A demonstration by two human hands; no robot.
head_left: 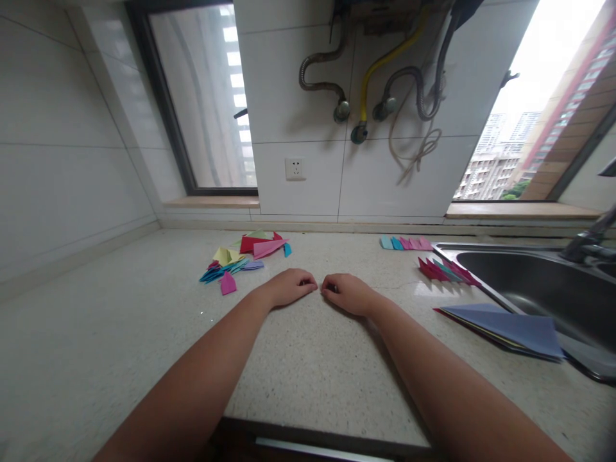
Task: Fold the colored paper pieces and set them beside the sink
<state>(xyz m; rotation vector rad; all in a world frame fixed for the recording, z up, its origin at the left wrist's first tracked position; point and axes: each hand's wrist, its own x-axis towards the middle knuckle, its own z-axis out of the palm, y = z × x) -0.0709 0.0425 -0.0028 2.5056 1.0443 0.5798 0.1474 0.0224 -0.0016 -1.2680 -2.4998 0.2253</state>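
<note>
My left hand [289, 286] and my right hand [347, 293] rest side by side on the speckled countertop [144, 333], fingertips almost touching. Both have their fingers curled under into loose fists, and I see nothing in either. A scatter of folded coloured paper pieces [243, 256] lies beyond my left hand. A row of small folded pieces [405, 243] lies by the back wall, beyond my right hand. More folded pink and teal pieces [447, 270] lie at the sink's near-left corner.
A steel sink [529, 282] with a tap [590, 242] fills the right side. A stack of paper sheets, blue on top [510, 327], overlaps its edge. A wall socket [295, 169], pipes [375, 83] and two windows are behind.
</note>
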